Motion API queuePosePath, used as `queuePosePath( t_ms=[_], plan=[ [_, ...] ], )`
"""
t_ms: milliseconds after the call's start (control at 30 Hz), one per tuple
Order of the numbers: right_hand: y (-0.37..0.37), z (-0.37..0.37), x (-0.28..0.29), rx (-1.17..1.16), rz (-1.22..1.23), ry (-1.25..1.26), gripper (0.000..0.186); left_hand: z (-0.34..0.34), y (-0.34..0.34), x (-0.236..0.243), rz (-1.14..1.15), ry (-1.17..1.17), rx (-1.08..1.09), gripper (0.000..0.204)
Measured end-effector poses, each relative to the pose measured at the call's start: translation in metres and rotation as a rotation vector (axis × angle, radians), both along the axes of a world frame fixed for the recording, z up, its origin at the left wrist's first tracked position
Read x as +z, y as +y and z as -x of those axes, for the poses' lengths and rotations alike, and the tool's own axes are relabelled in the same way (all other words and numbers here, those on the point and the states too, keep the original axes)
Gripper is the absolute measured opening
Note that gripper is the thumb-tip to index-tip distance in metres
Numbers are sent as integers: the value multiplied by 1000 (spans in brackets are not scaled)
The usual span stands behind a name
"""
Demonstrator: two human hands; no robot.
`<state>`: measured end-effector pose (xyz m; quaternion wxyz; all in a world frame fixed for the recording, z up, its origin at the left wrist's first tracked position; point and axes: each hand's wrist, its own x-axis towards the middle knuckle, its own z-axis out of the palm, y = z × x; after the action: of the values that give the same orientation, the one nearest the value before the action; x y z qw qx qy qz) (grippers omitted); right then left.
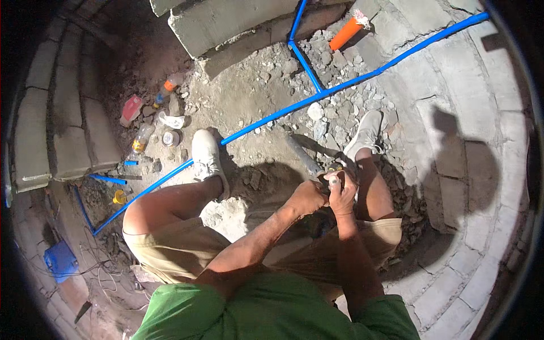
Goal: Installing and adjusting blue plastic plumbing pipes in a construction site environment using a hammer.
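My left hand [309,198] is closed in a fist, its knuckles beside my other hand, between my knees. Pressed close to it, my right hand [342,192] is curled shut with the thumb on top. A small dark and yellowish thing [333,169] shows at the fingers; its kind is too hidden to name. Just beyond the hands lies a grey tube-like piece [303,154], slanting up and left from near my left knuckles. Whether either hand touches it I cannot tell.
A long blue pipe [272,117] crosses the rubble floor diagonally, with a branch [306,67] toward the block wall [226,28]. An orange pipe [345,34] stands at the far right. Bottles [143,137], a can [170,138] and blue pipe offcuts [109,179] lie at left.
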<state>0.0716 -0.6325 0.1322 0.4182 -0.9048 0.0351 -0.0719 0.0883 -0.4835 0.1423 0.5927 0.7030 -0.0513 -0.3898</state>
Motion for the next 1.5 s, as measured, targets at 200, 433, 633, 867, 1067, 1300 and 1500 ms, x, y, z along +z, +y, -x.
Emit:
queuePosePath(
  t_ms=[200,433,633,867,1067,1300,1500],
  plan=[
    [21,-12,-2,-115,-73,-101,36,-12,18,6,-87,-7,-2,28],
    [65,-110,49,-275,4,-62,30,-108,52,26,122,255,-115,25],
    [59,-111,50,-180,66,30,34,-103,51,30,-79,74,-70,20],
    [53,-112,53,-188,88,-64,27,-47,19,29,-23,-441,594,26],
    [67,-125,51,-223,30,-9,24,-88,2,18,-146,-496,694,37],
    [90,-233,65,-235,181,86,39,-208,29,17,-187,-681,666,34],
    [67,-252,50,-261,159,153,50,-230,7,10,-366,-626,648,38]
  ],
)
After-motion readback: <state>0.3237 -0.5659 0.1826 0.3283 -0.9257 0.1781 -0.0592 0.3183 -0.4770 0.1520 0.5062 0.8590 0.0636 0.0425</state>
